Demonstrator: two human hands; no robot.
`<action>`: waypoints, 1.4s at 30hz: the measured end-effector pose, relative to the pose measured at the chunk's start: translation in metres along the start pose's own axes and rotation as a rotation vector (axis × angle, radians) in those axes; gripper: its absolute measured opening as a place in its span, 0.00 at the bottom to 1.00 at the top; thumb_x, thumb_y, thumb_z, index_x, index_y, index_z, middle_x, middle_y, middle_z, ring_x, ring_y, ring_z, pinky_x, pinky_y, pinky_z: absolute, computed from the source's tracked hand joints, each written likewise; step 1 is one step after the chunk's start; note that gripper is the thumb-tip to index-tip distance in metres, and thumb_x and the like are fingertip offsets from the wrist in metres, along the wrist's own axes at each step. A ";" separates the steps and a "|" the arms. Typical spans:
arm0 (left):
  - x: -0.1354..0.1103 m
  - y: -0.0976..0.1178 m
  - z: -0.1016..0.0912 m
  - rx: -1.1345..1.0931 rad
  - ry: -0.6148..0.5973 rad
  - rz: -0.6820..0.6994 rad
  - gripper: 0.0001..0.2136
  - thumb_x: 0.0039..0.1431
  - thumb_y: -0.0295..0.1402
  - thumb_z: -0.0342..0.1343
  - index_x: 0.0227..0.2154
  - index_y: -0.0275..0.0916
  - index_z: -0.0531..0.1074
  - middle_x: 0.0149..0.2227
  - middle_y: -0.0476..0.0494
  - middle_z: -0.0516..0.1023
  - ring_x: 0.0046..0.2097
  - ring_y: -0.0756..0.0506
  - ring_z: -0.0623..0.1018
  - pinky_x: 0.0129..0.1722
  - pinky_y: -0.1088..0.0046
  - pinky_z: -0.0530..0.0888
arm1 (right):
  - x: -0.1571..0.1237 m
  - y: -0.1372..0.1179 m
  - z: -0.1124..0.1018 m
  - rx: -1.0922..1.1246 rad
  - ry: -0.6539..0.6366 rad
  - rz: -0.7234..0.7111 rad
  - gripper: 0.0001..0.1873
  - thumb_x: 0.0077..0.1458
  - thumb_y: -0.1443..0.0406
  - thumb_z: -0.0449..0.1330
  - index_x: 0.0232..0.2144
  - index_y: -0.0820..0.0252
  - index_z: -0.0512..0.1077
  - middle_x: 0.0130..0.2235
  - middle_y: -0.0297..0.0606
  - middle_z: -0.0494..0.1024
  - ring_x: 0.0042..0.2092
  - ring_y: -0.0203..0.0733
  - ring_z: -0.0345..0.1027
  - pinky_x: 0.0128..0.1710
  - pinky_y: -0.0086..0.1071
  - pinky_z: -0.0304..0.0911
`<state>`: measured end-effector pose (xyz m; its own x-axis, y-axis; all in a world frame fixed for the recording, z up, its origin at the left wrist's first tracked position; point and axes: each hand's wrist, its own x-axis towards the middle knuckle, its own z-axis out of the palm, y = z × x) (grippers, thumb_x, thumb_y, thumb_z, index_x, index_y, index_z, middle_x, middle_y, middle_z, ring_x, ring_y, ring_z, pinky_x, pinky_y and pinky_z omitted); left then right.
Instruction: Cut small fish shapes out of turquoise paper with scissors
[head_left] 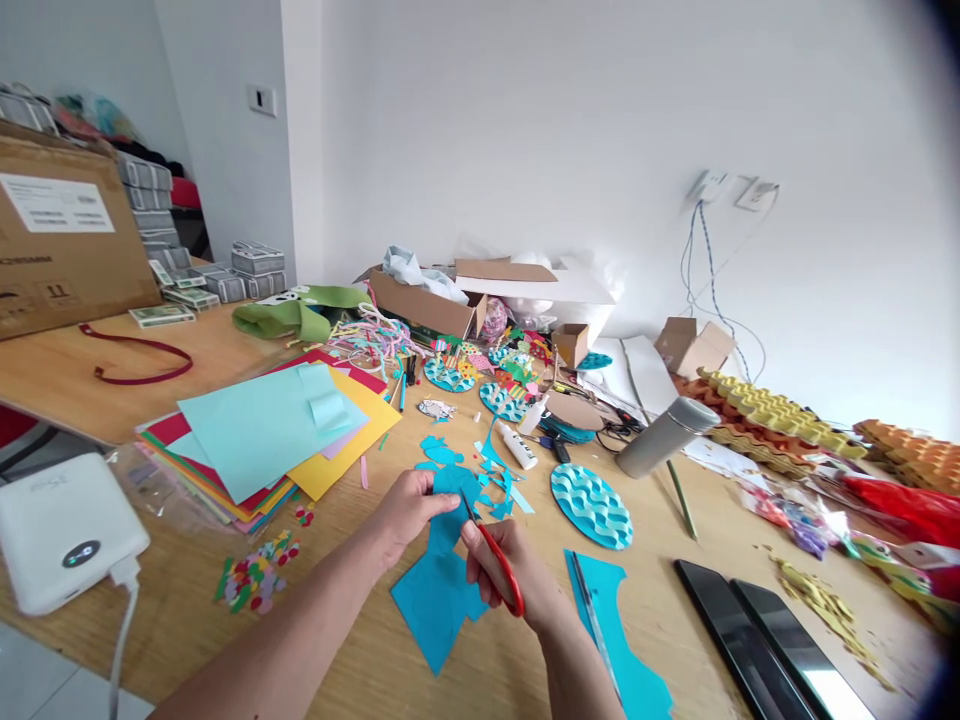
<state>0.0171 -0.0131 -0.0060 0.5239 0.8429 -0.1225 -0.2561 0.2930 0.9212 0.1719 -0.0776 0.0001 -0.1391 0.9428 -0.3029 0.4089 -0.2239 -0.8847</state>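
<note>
Head view: the left hand pinches a blue sheet between thumb and fingers, above or on the table, which I cannot tell; the right hand is curled around red-handled scissors, their blades near the left thumb; a slip could nick that thumb; slack paper might buckle, pulling the cut astray; the blue scraps just beyond could hide a small cut piece.

2 hands, 1 pr scissors, 2 phones
</note>
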 end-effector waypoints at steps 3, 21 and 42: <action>0.001 -0.002 -0.001 -0.002 0.013 -0.013 0.10 0.42 0.36 0.63 0.23 0.34 0.73 0.25 0.47 0.76 0.29 0.48 0.72 0.31 0.73 0.67 | 0.001 0.000 0.000 0.001 0.004 0.004 0.35 0.51 0.38 0.53 0.15 0.63 0.66 0.11 0.32 0.63 0.13 0.28 0.54 0.12 0.21 0.48; 0.002 -0.001 -0.001 0.061 0.022 0.019 0.10 0.43 0.37 0.62 0.24 0.34 0.74 0.26 0.46 0.76 0.30 0.47 0.72 0.32 0.72 0.66 | 0.004 0.008 0.000 0.014 -0.020 -0.029 0.36 0.51 0.37 0.50 0.16 0.63 0.67 0.12 0.32 0.64 0.13 0.29 0.55 0.13 0.23 0.50; 0.002 0.000 0.000 0.083 0.052 0.010 0.10 0.42 0.38 0.61 0.19 0.36 0.69 0.22 0.50 0.71 0.26 0.50 0.67 0.28 0.74 0.63 | 0.004 0.001 0.001 -0.033 0.019 0.012 0.37 0.47 0.34 0.50 0.15 0.62 0.65 0.12 0.33 0.64 0.13 0.29 0.55 0.13 0.23 0.49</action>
<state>0.0184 -0.0113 -0.0066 0.4779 0.8686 -0.1306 -0.1915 0.2481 0.9496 0.1707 -0.0746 -0.0025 -0.1170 0.9446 -0.3067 0.4401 -0.2275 -0.8686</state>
